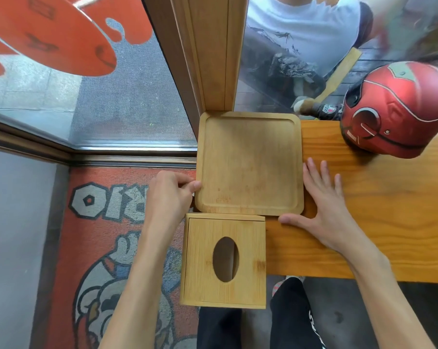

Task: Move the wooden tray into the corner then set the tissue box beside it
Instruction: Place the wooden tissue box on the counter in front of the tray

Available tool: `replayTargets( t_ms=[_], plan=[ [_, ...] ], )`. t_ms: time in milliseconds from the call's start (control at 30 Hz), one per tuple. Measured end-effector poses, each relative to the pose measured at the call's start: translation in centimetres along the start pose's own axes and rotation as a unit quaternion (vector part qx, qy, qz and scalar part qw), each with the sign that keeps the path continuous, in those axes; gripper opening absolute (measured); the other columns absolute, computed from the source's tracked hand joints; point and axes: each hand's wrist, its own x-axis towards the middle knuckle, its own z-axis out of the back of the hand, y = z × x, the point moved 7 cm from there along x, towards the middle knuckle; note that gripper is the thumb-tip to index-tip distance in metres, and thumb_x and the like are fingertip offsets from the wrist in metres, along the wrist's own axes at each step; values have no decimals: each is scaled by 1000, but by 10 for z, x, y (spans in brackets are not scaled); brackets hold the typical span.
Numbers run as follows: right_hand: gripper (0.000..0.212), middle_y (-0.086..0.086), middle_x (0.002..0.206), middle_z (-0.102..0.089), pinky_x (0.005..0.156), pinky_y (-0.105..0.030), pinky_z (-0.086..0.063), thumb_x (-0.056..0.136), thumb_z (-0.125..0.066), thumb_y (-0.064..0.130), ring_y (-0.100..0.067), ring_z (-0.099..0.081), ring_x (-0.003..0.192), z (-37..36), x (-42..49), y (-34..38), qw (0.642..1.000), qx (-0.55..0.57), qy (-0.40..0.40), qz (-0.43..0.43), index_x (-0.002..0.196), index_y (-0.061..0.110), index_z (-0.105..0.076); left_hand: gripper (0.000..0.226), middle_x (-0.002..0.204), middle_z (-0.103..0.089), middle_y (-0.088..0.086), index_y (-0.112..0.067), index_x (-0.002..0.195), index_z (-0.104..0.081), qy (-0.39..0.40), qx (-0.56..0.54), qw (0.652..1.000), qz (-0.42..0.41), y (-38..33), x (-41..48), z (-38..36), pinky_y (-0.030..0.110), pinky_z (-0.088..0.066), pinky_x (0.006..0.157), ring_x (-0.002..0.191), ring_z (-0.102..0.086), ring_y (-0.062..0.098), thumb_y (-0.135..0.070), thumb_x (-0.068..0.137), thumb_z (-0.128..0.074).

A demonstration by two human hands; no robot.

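Nearest the person is the box, oval slot up, sitting at the bench's left end with its near part hanging past the front edge. Its far edge touches, or nearly touches, the tray's near rim, so it already looks set beside the tray.

The left hand is just left of the tray's near-left corner, fingers curled, thumb tip pinching the rim there. The right hand lies flat and spread on the bench, touching the tray's right edge, thumb along the near-right corner, gripping nothing.

The tray is square, so no long axis to speak of. Its far-left corner is tucked against the wooden post, so it looks home in the corner already. Probably just a final nudge left, and both hands are equally close. A red helmet sits well off to the far right.
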Motion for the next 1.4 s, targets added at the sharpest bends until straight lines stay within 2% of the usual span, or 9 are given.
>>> replayTargets(
  t_ms=[333,467,600,700,800,867,967,1133,1400],
  plan=[
    [119,7,162,21,113,-28,29,59,-36,85,-15,30,149,-2,0,-1,1000,-7,-14,5,150,26,13,14,85,-79,13,-6,98,-80,14,8,1000,0,-4,3,1,43,-62,82,80,-76,29,-14,89,-73],
    [119,5,165,19,117,-28,25,63,-41,82,-10,28,150,-1,-3,0,999,40,-11,9,155,25,8,21,97,-78,10,-5,111,-76,53,-88,995,7,8,1,3,20,-62,63,73,-78,17,-14,93,-66],
    [117,13,163,25,122,-29,14,71,-51,78,1,26,148,-12,-36,9,987,162,18,-19,156,28,12,43,121,-72,-5,-20,133,-59,107,-299,948,32,41,-39,-4,20,-59,84,107,-72,6,-42,97,-53],
    [120,10,158,41,119,-27,21,76,-45,82,-6,34,146,-42,-74,22,994,98,33,-26,153,25,26,63,131,-66,-21,-28,138,-55,133,-341,930,21,68,-84,-22,23,-48,105,125,-60,-1,-66,89,-40],
    [114,6,157,43,117,-30,24,74,-21,90,-16,34,147,-68,-100,34,996,65,35,-47,153,24,29,85,147,-56,-12,-32,147,-46,175,-349,920,23,76,-116,-37,46,-37,117,139,-50,11,-82,79,-40],
    [100,5,161,36,118,-38,22,85,-29,78,-21,32,149,-77,-108,41,995,78,43,-35,156,27,20,95,152,-51,-7,-33,151,-39,200,-350,915,26,73,-125,-41,52,-34,117,141,-47,15,-88,73,-38],
    [95,5,165,28,117,-57,21,85,-43,61,-31,36,146,-84,-112,56,995,63,79,20,158,31,10,105,154,-45,-20,-38,153,-32,226,-343,912,20,69,-126,-44,28,-34,118,143,-40,0,-94,64,-40],
    [95,9,163,31,111,-55,31,82,-19,84,-40,42,141,-92,-105,63,996,15,88,9,155,35,16,94,143,-42,-44,-41,152,-32,200,-319,926,9,62,-125,-36,-6,-32,97,132,-37,-22,-85,70,-48],
    [95,0,168,18,112,-59,24,86,-63,44,-46,33,144,-97,-104,61,999,9,46,24,160,24,-6,47,117,-54,-55,-38,141,-43,146,-302,941,33,58,-127,-36,-10,-33,83,114,-47,-31,-50,96,-38]
  ],
)
